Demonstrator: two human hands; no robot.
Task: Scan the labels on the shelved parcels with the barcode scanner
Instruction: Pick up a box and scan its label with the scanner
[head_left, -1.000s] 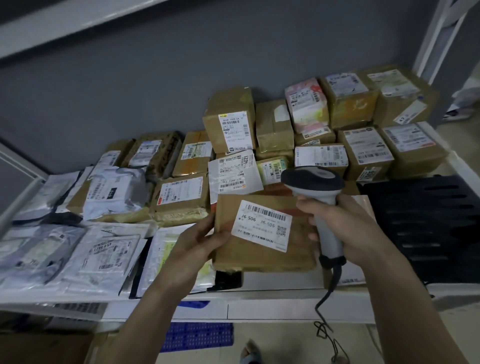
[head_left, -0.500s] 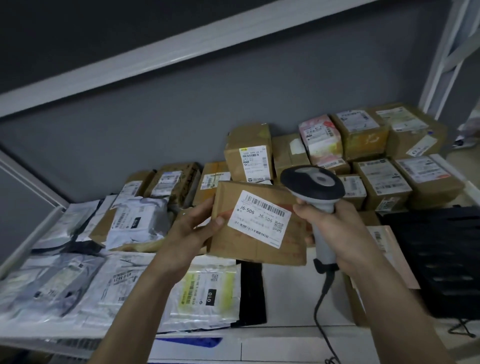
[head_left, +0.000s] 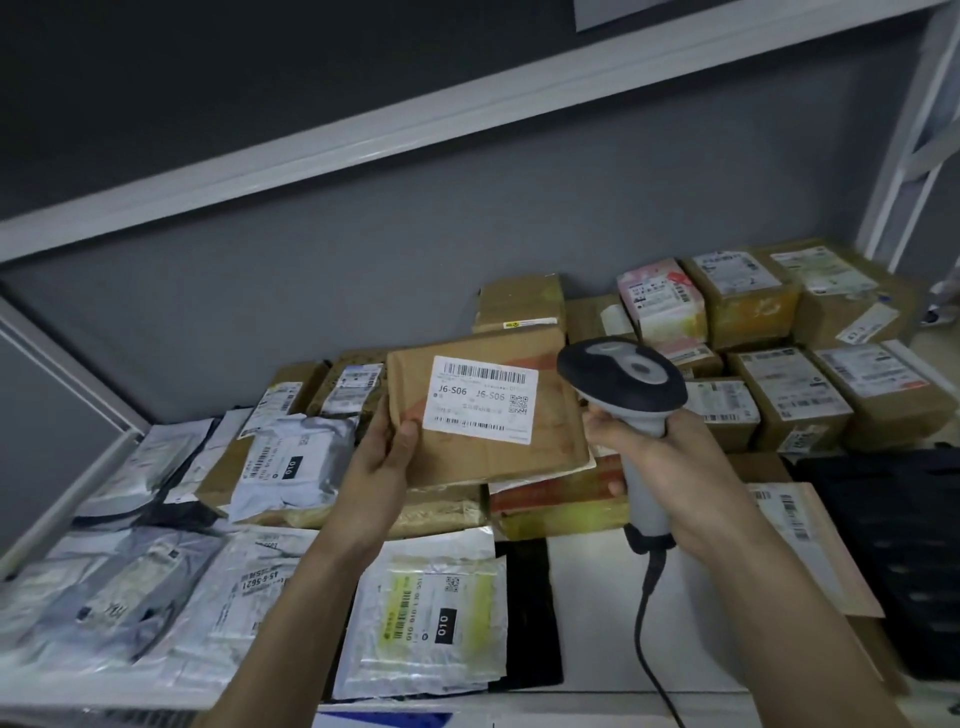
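Observation:
My left hand (head_left: 382, 467) grips the left edge of a flat brown parcel (head_left: 498, 452), held up above the shelf with its face toward me. Its white label (head_left: 480, 399) carries barcodes and the code J6-S06. My right hand (head_left: 660, 467) grips the grey handle of a corded barcode scanner (head_left: 623, 382), whose dark head sits just right of the label. The scanner's cable (head_left: 647, 623) hangs down toward the shelf's front edge.
Brown cardboard boxes (head_left: 779, 395) with labels are stacked at the back right of the white shelf (head_left: 587, 597). Grey and white poly mailers (head_left: 171, 587) cover the left side. A black perforated tray (head_left: 904, 545) lies at the right. A shelf beam (head_left: 415, 124) crosses overhead.
The brown parcel has been lifted higher and further back over the stacked boxes. The scanner moved up with it, staying beside the label. My view has tilted upward.

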